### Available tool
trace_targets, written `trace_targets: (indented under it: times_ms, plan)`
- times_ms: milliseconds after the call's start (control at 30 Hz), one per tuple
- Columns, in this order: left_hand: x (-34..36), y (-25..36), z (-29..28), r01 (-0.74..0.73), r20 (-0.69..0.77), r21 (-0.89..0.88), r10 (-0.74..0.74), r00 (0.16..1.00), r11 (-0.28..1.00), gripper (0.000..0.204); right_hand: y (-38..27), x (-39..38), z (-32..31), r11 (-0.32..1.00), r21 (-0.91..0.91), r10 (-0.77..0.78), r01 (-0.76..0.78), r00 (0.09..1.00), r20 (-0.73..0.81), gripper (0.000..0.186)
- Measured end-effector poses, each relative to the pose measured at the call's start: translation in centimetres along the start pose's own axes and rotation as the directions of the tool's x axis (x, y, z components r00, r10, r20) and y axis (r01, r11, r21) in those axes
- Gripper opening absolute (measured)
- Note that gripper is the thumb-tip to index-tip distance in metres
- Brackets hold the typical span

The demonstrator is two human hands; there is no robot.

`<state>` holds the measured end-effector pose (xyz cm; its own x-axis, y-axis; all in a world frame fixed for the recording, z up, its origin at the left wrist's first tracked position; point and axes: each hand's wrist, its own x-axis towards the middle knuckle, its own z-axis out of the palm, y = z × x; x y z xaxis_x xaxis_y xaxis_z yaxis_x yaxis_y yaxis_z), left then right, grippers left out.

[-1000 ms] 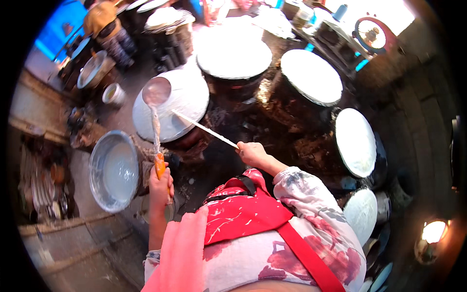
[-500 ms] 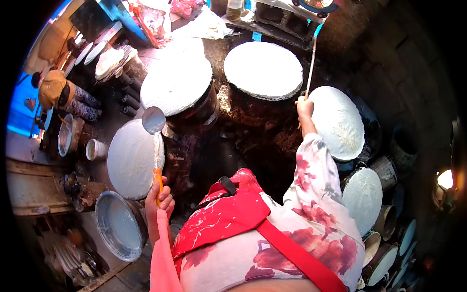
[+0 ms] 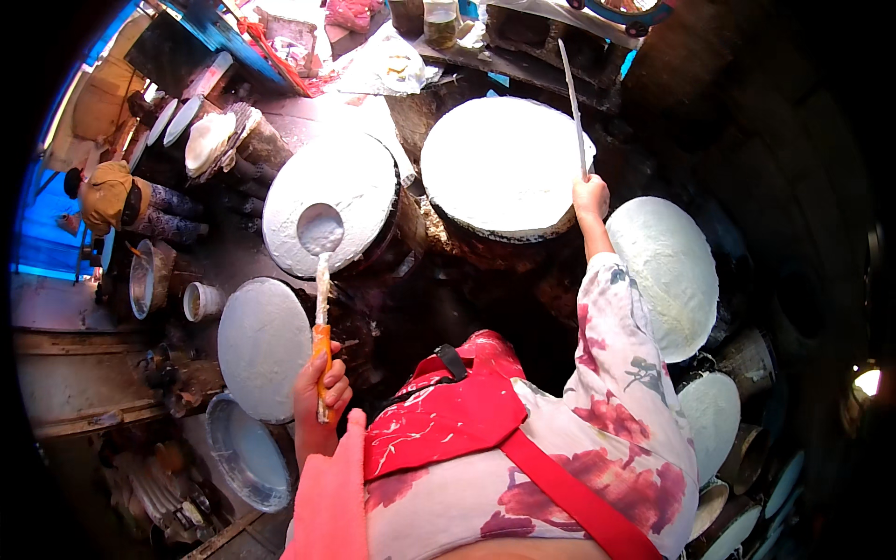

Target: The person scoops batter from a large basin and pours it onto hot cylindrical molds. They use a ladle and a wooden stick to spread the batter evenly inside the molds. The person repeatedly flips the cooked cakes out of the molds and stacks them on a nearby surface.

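Observation:
My left hand (image 3: 322, 390) is closed round the orange handle of a ladle (image 3: 321, 230), whose white-smeared bowl shows over the far-left white-coated round griddle (image 3: 327, 177). My right hand (image 3: 592, 196) grips a long thin stick (image 3: 570, 98) that points away and slightly left, crossing the right edge of the far-middle griddle (image 3: 499, 159). That one also carries a white layer. Close to my right forearm sits another white-covered round (image 3: 665, 275); a further round (image 3: 264, 347) lies left of the ladle handle. Whether the ladle or stick touches a surface, I cannot tell.
A metal basin (image 3: 213, 425) with whitish contents stands at lower left, near a white bucket (image 3: 207, 301). Another person (image 3: 121, 196) bends at far left. One more white round (image 3: 711, 418) and stacked pans line the right. A lit lamp (image 3: 866, 381) glows at far right.
The ladle bowl has come over the far-left griddle. My right hand has swung the stick leftward, to the far-middle griddle's right edge. The whole view has shifted a little.

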<state>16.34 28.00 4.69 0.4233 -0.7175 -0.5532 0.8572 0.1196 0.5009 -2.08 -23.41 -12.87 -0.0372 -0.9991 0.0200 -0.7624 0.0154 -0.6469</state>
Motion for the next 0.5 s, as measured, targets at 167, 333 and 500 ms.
trace_targets:
  times_ms: [167,333,500]
  plan:
    - [1.7,1.1,-1.0,0.030,0.048,0.047,-0.033,0.998,0.998,0.027,-8.5,-4.0,-2.1,0.906,0.274,-0.285,0.322,0.944,-0.166,0.014]
    - [2.5,3.0,-1.5,0.045,0.063,0.122,-0.053,0.997,0.992,0.026,-15.1,-10.0,-6.1,0.538,0.755,-0.318,0.376,0.919,-0.231,0.013]
    - [3.7,4.8,-3.8,0.098,0.165,0.227,-0.138,0.977,0.969,0.025,-11.0,-16.2,-12.5,0.387,0.876,-0.106,0.289,0.957,-0.269,0.015]
